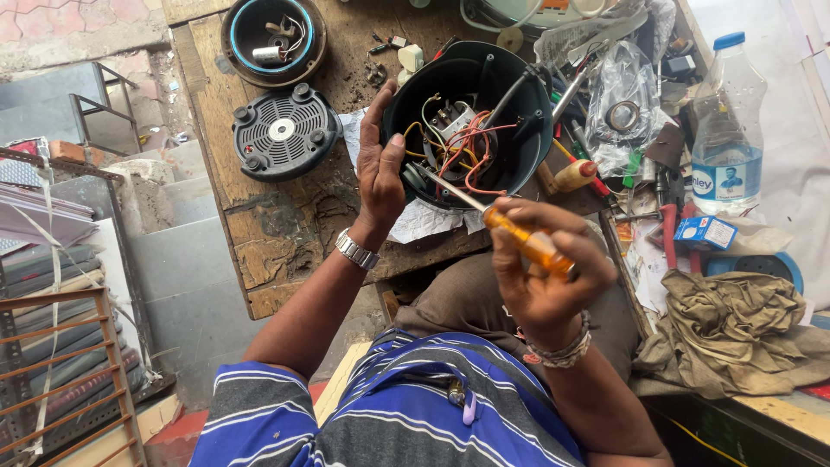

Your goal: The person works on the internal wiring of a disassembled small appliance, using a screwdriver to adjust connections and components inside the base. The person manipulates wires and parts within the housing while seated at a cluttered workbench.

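The black appliance housing (pixel 467 121) lies open side up at the centre of the wooden workbench (pixel 259 216), exposing red and yellow wiring (pixel 462 143). The left hand (pixel 379 169) grips its left rim, fingers curled over the edge. The right hand (pixel 540 277) is closed around an orange-handled screwdriver (pixel 527 242), tip inside the housing. A ribbed black base cover (pixel 284 131) lies to the left; a plastic water bottle (pixel 728 130) stands at right.

Open black housing (pixel 471 86), orange-handled screwdriver (pixel 519 238) inside
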